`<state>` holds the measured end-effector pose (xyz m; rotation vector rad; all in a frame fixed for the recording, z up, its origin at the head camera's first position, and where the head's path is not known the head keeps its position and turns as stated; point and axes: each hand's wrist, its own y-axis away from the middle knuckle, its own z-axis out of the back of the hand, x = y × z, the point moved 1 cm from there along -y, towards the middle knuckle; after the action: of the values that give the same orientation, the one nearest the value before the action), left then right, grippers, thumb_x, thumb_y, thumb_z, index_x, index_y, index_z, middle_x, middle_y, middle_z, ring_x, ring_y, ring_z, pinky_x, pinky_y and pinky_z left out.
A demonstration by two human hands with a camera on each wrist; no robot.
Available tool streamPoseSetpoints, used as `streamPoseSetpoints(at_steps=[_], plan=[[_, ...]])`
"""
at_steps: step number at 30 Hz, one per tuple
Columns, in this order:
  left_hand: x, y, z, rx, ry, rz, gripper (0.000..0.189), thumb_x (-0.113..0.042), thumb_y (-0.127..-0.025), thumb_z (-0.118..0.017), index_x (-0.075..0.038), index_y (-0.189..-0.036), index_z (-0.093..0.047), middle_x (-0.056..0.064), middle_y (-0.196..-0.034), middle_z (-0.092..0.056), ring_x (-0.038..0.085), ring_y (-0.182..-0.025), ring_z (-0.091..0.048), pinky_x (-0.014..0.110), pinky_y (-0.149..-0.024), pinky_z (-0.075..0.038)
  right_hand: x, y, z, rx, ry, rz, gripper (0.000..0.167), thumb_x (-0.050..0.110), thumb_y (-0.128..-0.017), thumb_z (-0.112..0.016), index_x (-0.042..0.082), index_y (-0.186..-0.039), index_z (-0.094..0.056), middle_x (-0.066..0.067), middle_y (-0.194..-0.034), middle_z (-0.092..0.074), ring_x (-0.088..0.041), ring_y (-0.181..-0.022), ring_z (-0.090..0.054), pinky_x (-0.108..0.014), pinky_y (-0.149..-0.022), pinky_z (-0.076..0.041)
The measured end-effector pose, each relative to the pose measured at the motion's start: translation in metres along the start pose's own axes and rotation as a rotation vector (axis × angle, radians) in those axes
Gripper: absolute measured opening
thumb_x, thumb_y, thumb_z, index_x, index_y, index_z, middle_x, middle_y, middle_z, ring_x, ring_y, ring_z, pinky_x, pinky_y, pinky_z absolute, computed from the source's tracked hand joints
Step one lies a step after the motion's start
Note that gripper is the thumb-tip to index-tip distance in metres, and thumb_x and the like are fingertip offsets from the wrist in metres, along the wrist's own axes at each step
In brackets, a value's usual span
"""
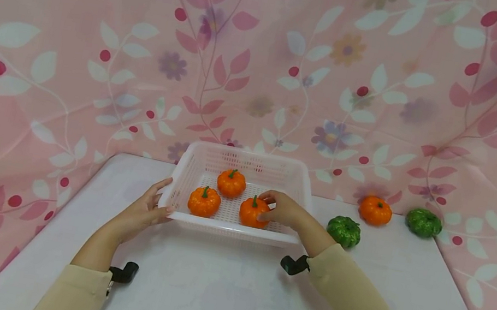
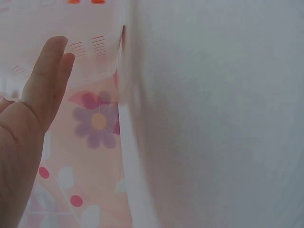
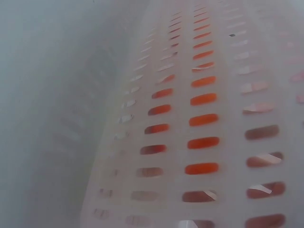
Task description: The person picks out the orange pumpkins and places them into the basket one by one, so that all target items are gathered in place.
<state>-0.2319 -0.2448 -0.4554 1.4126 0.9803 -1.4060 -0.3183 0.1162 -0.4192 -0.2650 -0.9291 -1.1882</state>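
Observation:
A white plastic basket (image 1: pixel 235 228) with slotted walls stands on the table, holding three small orange pumpkins. My right hand (image 1: pixel 286 210) reaches over its front rim and grips the right pumpkin (image 1: pixel 252 213), fingers behind it and thumb on its side. The other two, a left pumpkin (image 1: pixel 204 202) and a rear pumpkin (image 1: pixel 231 183), sit beside it. My left hand (image 1: pixel 140 216) touches the basket's front left corner with fairly straight fingers (image 2: pixel 45 78). In the right wrist view, the slotted wall (image 3: pixel 175 109) hides the right hand and shows orange through its slots.
To the right of the basket lie a green pumpkin (image 1: pixel 343 231), an orange pumpkin (image 1: pixel 375 210) and another green pumpkin (image 1: pixel 423 223) near the table's back corner. A pink floral curtain (image 1: pixel 263 69) hangs right behind the white-covered table (image 1: pixel 214 293).

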Motion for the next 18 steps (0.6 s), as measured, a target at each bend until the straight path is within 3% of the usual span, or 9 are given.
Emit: streamPoseSetpoints(at_steps=[10, 18], plan=[[0.0006, -0.0003, 0.0001, -0.002, -0.001, 0.000, 0.084, -0.007, -0.100, -0.061, -0.023, -0.161, -0.005, 0.029, -0.153, -0.031, 0.021, -0.116, -0.057, 0.044, -0.104, -0.045, -0.0016, -0.0033, -0.0013, -0.002, -0.013, -0.032, 0.052, 0.012, -0.083, -0.082, 0.011, -0.130, -0.060, -0.014, -0.136, -0.056, -0.033, -0.123, -0.051, -0.052, -0.110, -0.041], [-0.0006, 0.0005, -0.0002, -0.006, -0.027, 0.007, 0.083, -0.007, -0.101, -0.059, -0.025, -0.161, -0.006, 0.027, -0.154, -0.030, 0.024, -0.118, -0.056, 0.038, -0.102, -0.048, -0.0004, -0.0035, -0.0012, -0.011, -0.019, -0.037, 0.051, 0.011, -0.083, -0.082, 0.010, -0.128, -0.060, -0.014, -0.134, -0.057, -0.031, -0.117, -0.056, -0.050, -0.107, -0.044]])
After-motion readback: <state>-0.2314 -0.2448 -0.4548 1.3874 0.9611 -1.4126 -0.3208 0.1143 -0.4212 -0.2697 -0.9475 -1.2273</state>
